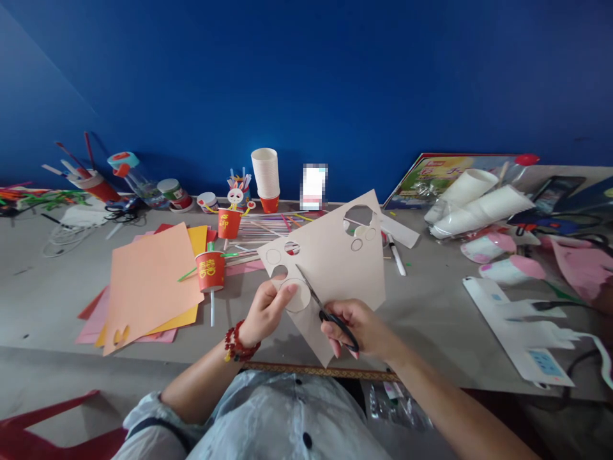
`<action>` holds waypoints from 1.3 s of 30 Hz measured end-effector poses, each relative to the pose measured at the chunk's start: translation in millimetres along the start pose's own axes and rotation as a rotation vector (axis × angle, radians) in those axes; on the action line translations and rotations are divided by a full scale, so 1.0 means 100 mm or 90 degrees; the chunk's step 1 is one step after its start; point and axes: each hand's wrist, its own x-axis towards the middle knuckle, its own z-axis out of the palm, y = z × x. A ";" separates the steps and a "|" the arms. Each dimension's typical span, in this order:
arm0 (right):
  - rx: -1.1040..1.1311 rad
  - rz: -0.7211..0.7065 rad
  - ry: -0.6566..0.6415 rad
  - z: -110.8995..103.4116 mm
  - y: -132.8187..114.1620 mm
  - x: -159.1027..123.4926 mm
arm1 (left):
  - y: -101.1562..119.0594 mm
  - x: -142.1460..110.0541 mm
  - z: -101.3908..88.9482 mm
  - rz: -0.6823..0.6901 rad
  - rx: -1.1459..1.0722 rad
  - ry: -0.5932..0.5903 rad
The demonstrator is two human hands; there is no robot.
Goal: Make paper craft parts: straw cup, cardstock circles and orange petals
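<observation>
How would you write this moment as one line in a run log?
left hand: pinching pale sheet | right hand: holding scissors, blades over sheet | sheet: several holes | beside left hand: red cup, peach paper

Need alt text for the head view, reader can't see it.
A right hand holds black-handled scissors at a pale sheet with round holes, gripped by the left hand, over a gray table. Colored paper and red cups are at left; a white power strip is at right.

Paper (347, 268) cream; scissor handles (343, 326) black; cup (219, 276) red, characters (207, 268) gold; wall (306, 83) blue.
</observation>
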 end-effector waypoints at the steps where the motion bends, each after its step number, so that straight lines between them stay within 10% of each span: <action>1: 0.001 -0.001 -0.002 0.00 0.00 0.00 | 0.01 0.00 0.00 0.003 0.001 -0.003; 39: 0.027 -0.006 0.023 0.09 -0.04 0.01 | -0.13 -0.02 0.10 -0.082 -0.165 0.071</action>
